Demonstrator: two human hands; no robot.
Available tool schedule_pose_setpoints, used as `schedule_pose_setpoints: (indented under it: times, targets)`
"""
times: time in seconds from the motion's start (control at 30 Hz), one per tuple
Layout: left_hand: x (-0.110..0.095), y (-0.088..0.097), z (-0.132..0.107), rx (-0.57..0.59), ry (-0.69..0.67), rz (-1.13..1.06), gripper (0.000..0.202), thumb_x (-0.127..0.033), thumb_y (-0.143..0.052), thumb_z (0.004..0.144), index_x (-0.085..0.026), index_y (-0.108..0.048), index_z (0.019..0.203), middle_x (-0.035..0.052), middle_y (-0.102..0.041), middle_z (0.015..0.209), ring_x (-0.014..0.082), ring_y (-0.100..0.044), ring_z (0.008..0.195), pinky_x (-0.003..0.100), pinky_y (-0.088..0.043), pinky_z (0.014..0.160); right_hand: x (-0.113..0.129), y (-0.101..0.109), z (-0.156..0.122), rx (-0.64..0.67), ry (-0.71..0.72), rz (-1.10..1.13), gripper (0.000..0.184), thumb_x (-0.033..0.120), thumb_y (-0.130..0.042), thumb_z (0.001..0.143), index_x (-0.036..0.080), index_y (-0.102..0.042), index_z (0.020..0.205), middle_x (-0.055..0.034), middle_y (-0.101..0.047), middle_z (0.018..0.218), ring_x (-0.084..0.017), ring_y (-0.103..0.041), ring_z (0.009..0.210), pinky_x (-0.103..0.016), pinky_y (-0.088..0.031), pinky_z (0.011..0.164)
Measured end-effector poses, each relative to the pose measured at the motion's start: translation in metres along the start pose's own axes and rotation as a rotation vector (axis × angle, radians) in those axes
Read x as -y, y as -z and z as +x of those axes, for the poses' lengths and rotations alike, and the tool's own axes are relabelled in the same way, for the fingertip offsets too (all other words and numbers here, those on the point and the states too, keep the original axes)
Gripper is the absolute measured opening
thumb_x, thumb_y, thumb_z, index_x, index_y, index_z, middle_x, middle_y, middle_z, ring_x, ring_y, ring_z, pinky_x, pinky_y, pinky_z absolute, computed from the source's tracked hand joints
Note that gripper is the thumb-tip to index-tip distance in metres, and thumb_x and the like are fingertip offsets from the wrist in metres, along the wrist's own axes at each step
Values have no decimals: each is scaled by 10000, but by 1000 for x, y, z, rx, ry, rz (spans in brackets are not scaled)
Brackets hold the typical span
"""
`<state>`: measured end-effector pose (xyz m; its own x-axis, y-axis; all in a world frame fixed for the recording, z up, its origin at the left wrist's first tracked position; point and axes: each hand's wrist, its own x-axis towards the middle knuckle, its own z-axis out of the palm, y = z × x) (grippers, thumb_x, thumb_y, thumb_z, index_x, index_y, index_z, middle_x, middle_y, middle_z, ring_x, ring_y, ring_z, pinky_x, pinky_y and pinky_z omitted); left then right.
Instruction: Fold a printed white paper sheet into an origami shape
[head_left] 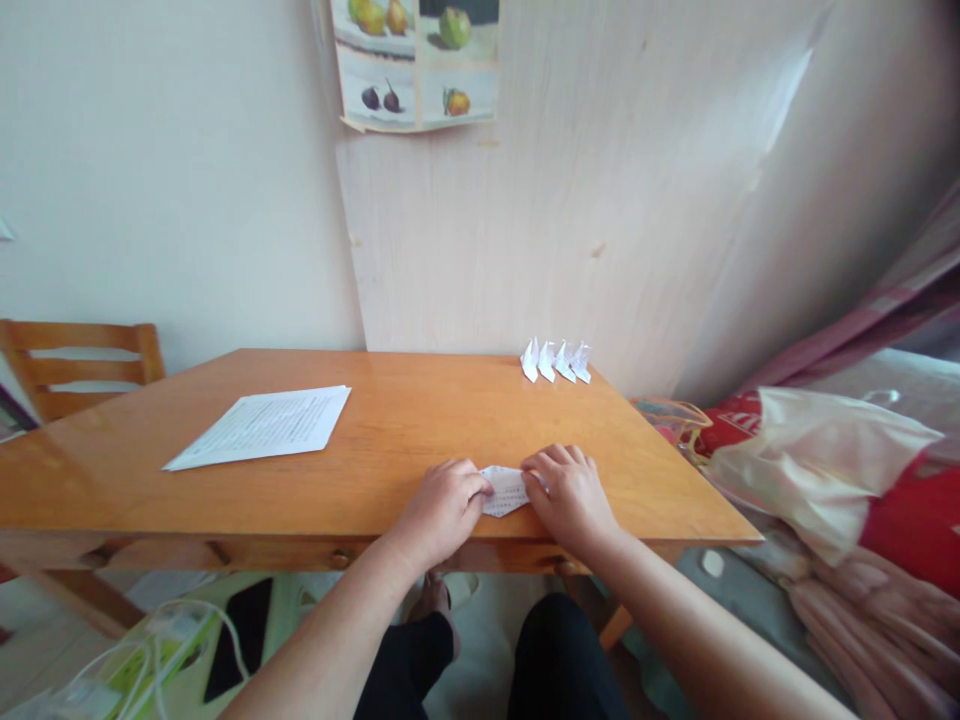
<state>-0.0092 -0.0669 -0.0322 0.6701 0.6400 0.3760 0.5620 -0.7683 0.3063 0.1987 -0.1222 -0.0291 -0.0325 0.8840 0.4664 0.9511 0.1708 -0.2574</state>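
A small folded piece of printed paper point(504, 492) lies on the wooden table near its front edge. My left hand point(450, 505) grips its left end, fingers curled and thumb against the paper. On the other end, my right hand point(568, 495) is closed with thumb and fingers at the paper's edge. The paper's middle shows between the hands, with lines of print and angled edges; both its ends are hidden under my fingers.
A stack of printed sheets point(266, 425) lies on the left of the table point(420, 410). Several folded paper figures point(546, 362) stand in a row at the back right. A wooden chair point(82, 365) is at the far left; plastic bags point(817, 460) are piled to the right.
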Motion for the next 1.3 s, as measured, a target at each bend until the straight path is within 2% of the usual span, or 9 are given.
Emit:
schedule_pose_setpoints:
  times: [0.1, 0.17, 0.27, 0.4, 0.7, 0.83, 1.03, 1.17, 1.3]
  targets:
    - [-4, 5, 0, 22, 7, 48, 196, -186, -542, 933, -236, -727, 896, 44, -682, 884, 206, -630, 873, 332, -431, 795, 3, -1, -6, 43, 201, 148, 179, 158, -541, 947, 211, -703, 1000, -77, -684, 963, -232, -571, 940, -341, -419, 852]
    - [-6, 7, -2, 20, 7, 72, 189, -184, -538, 926, -247, -716, 914, 37, -691, 898, 213, -633, 891, 354, -416, 818, 3, -2, -9, 76, 250, 191, 178, 118, -566, 906, 206, -689, 999, -66, -683, 951, -224, -575, 929, -326, -433, 842]
    - [-7, 9, -7, 1, 19, 66, 172, -155, -581, 858, -249, -683, 960, 24, -714, 950, 221, -639, 936, 391, -392, 891, 2, -4, -13, 116, 220, 196, 129, 115, -605, 862, 197, -662, 943, -58, -668, 912, -214, -578, 893, -313, -441, 812]
    - [-4, 9, -12, -21, 31, 37, 263, -134, -624, 773, -254, -649, 1005, 8, -727, 1016, 222, -641, 969, 410, -361, 951, 2, -2, -13, 137, 184, 199, 50, 150, -625, 867, 195, -629, 890, -45, -640, 871, -195, -572, 843, -298, -432, 768]
    - [2, 5, -13, -31, 4, 42, 76, -231, -624, 878, -269, -671, 925, -2, -716, 963, 210, -638, 975, 423, -329, 985, 0, -2, -11, 140, 227, 222, 28, 188, -641, 894, 202, -633, 872, -37, -644, 873, -187, -571, 838, -296, -422, 749]
    - [-1, 9, -14, 0, -11, 41, 98, -244, -579, 925, -270, -669, 900, -5, -705, 943, 208, -631, 975, 441, -321, 993, -1, -1, -11, 133, 271, 182, 26, 224, -650, 912, 203, -666, 911, -51, -659, 897, -200, -576, 864, -316, -427, 774]
    - [-5, 14, -14, 31, 9, 32, 168, -266, -511, 972, -272, -666, 907, -5, -703, 949, 209, -631, 976, 526, -253, 1075, -4, -1, -9, 129, 359, 91, 137, 304, -631, 959, 219, -717, 895, -62, -652, 872, -214, -566, 872, -353, -421, 822]
    - [-6, 14, -14, 24, 15, 30, 175, -223, -500, 955, -260, -655, 880, -1, -705, 932, 200, -627, 959, 528, -234, 1113, -6, -2, -6, 155, 394, 82, 189, 286, -584, 989, 213, -725, 887, -64, -657, 849, -214, -570, 861, -355, -422, 831]
    - [-5, 11, -15, -1, 41, 33, 131, -162, -544, 879, -251, -637, 856, -4, -698, 894, 199, -625, 940, 527, -220, 1134, -4, 1, -1, 196, 322, 174, 206, 248, -547, 1004, 203, -718, 899, -54, -660, 853, -194, -586, 849, -317, -433, 807]
